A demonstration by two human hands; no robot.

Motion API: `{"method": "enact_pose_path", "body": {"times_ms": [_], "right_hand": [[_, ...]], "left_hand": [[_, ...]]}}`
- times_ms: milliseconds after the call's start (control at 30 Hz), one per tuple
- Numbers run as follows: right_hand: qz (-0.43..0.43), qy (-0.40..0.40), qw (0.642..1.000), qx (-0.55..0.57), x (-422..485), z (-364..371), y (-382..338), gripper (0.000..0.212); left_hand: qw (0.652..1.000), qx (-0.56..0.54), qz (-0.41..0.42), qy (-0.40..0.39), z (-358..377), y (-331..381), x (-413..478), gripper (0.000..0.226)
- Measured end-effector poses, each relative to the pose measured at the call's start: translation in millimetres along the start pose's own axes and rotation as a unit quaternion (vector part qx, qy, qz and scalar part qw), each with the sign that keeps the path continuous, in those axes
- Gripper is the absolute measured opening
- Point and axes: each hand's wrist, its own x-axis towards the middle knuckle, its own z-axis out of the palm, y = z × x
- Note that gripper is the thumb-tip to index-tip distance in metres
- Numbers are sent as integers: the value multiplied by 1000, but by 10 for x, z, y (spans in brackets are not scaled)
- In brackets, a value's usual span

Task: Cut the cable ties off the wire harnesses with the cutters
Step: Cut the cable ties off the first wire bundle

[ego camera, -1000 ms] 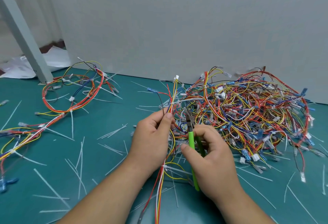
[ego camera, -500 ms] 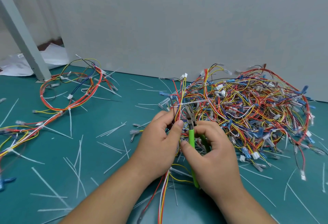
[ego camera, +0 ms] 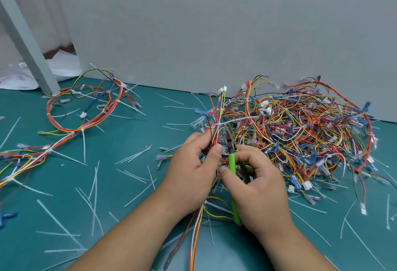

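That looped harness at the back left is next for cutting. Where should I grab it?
Probably pinch the looped harness on its near arc, beside the cable tie where the wires run bundled. Come from above on the near side: it lies flat on the mat, and its far arc splays into loose strands.

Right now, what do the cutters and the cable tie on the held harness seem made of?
Cutters: glossy bright green handle sleeves, likely plastic or rubber; dull grey head, probably steel. Cable tie: thin translucent white strip, likely nylon.
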Motion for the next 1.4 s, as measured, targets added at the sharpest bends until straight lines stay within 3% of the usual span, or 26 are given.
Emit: {"method": "enact_pose_path", "body": {"times_ms": [400,733,1200,1400], "right_hand": [[-46,31,998,-12,16,-14,37,19],[-60,18,998,1,38,-18,81,12],[-77,-10,996,-34,67,-16,137,12],[-66,26,997,0,66,-63,153,29]], "left_hand": [[1000,-17,10,-13,23,9,-3,29],[997,-19,26,-66,31,12,-24,33],[994,-89,9,-59,32,23,0,31],[993,-105,25,-56,11,45,1,30]]}}
